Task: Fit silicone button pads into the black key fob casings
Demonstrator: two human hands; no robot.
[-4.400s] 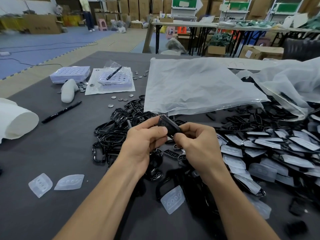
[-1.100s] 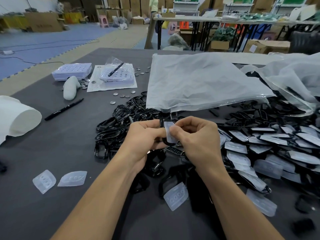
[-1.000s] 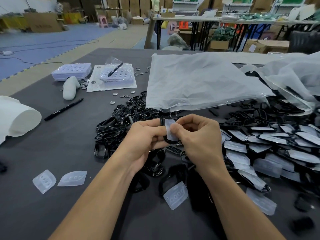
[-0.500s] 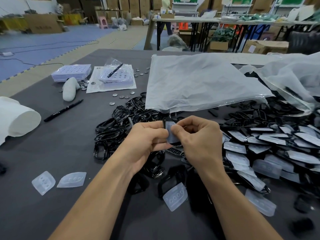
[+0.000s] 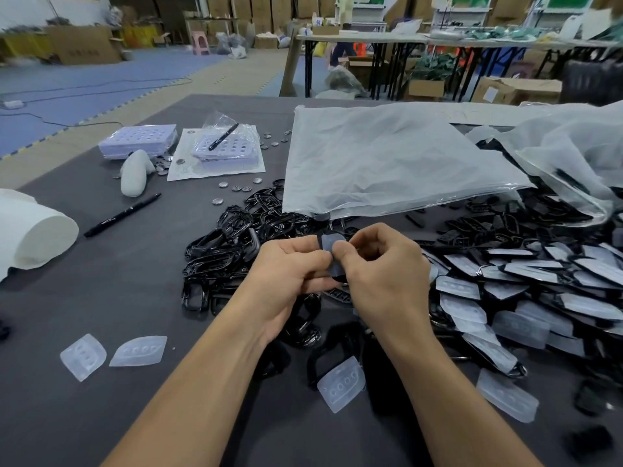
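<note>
Hands meet just above the heap in the middle of the dark table (image 5: 101,298). I have the left hand (image 5: 286,274) curled round one black key fob casing (image 5: 338,279), fingers behind and thumb in front, so the shell cannot slip while it gets pushed on. The right hand (image 5: 381,271) pinches the same casing from the other side, and its thumb sits flat on the silicone button pad (image 5: 327,242).

The pad lies on the open face of the casing, turned up toward me so I can see it. Its top end shows pale between the two thumbs. The rest is hidden, so I cannot tell if it is all the way in. I think this is the push-it-in step, and the edges will need pressing down all round.

The pile of empty casings (image 5: 236,244) lies just left of the hands, easy to grab. The filled casings (image 5: 505,284) are spread out on the right side, so the two kinds do not get mixed up. Some spare pads (image 5: 138,350) wait near me, two on the left and one between the arms. A big plastic bag (image 5: 387,163) lies behind the hands.
</note>
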